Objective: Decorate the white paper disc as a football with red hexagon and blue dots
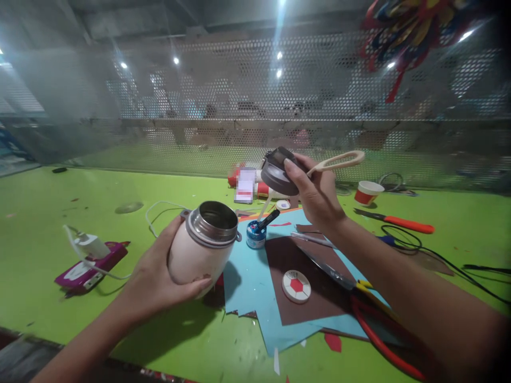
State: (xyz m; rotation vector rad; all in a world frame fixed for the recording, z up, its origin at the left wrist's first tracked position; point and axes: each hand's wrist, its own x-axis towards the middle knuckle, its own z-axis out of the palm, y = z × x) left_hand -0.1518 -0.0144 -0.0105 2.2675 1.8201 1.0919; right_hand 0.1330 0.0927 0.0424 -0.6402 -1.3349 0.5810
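Observation:
My left hand (163,271) is wrapped round a white thermos bottle (202,255), lifted over the table and tilted a little, its steel mouth uncovered. In my right hand (319,191) is the grey bottle lid (281,173) with a beige strap loop (339,160), up and to the right of the bottle, apart from it. Beyond the bottle stands a small blue jar (256,239) with a black-handled tool in it. A white disc with a red hexagon (296,286) rests on brown paper (275,266) over light blue sheets (243,287).
Large scissors (335,276) lie under my right forearm. Orange-handled pliers (407,222), a paper cup (368,193) and black cables are at right. A purple power strip (93,268) with a white charger sits at left. Farther back stands a phone (245,185) before a perforated metal screen (191,96).

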